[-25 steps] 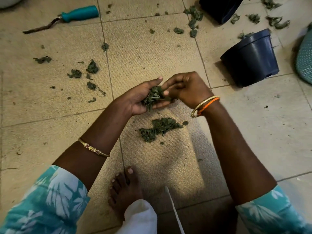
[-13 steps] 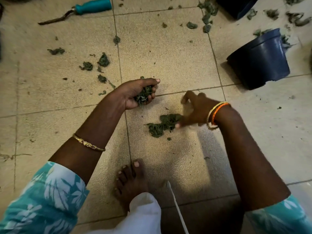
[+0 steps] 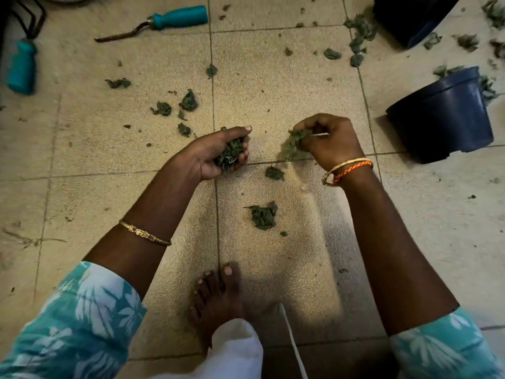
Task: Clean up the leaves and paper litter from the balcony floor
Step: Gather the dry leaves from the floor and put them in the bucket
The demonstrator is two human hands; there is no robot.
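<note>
Your left hand is cupped palm-up, fingers curled round a wad of wilted leaves. Your right hand is closed in a pinch on a fresh clump of leaves, raised off the tiled floor; a thin pale sliver, possibly a stalk or paper, shows at its fingertips. One loose leaf appears below and between the hands; a small leaf pile lies nearer you than both hands. More scraps lie beyond the left hand and far beyond the right.

Assessment: the leaves look light, limp and crumbly. They likely shed from a pinch, so gather each heap from beneath and compress gently. The tipped dark plastic pot, to the right hand's outer side, is a likely receptacle.
</note>
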